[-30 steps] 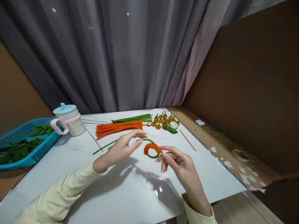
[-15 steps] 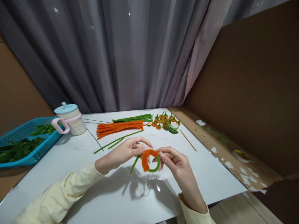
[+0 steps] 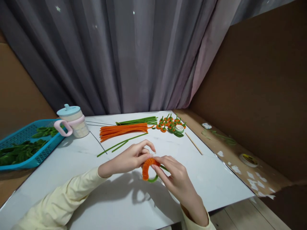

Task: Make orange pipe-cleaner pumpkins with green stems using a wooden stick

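Between my hands, above the table, is a curved orange pipe-cleaner coil (image 3: 145, 172) wound on a green pipe cleaner (image 3: 153, 180), which bends round below it into a loop. My left hand (image 3: 134, 157) pinches the coil's upper left side with thumb and fingertips, its index finger raised and curved. On the upper right side, my right hand (image 3: 177, 175) has thumb and index finger closed on the coil. A piece of green stem shows beside the right fingers. The fingers hide part of the coil.
Behind the hands lie orange pipe cleaners (image 3: 123, 131), green pipe cleaners (image 3: 139, 120) and several small orange-and-green pieces (image 3: 163, 129). A wooden stick (image 3: 193, 143) lies to the right. On the left stand a lidded cup (image 3: 80, 128) and a blue basket (image 3: 44, 153) holding green pieces.
My right hand has shifted left and closed further over the coil. The coil has moved slightly left and down, and the green end once sticking out at left now shows at right.
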Demonstrator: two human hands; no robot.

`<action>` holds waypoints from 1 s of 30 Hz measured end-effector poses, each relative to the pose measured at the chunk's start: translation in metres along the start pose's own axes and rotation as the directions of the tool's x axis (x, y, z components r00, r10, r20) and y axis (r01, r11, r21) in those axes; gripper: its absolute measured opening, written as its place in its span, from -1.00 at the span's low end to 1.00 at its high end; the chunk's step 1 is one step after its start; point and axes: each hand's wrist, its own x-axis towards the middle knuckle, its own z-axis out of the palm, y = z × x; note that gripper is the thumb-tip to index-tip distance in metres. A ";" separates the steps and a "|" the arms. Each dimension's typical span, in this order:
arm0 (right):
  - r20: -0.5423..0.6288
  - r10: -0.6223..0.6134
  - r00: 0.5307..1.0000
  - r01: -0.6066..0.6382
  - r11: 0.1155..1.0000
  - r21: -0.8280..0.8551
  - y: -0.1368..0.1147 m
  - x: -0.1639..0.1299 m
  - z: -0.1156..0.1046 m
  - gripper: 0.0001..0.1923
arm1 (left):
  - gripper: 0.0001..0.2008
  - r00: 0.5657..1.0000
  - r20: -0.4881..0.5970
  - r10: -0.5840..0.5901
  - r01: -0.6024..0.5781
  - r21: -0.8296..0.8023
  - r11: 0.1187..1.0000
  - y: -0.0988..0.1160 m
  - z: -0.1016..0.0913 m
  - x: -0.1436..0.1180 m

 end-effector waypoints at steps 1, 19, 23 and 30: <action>-0.013 0.003 1.000 -0.003 1.000 0.009 0.000 0.000 0.001 -0.85 | -0.77 1.000 0.014 -0.009 0.009 -0.026 1.000 0.001 -0.001 0.000; -0.201 0.079 0.976 -0.067 0.995 0.069 0.006 -0.002 0.001 -0.86 | -0.74 0.997 0.058 -0.049 0.049 -0.004 0.999 0.011 -0.002 -0.005; -0.120 0.134 0.984 -0.118 0.984 0.135 0.007 -0.002 0.001 -0.86 | -0.74 0.996 0.085 0.017 -0.027 0.113 0.993 0.009 -0.006 -0.005; 0.061 0.292 0.955 -0.296 0.904 0.307 0.011 -0.003 -0.008 -0.79 | -0.66 0.999 0.031 0.011 -0.011 -0.006 1.000 0.001 -0.013 0.003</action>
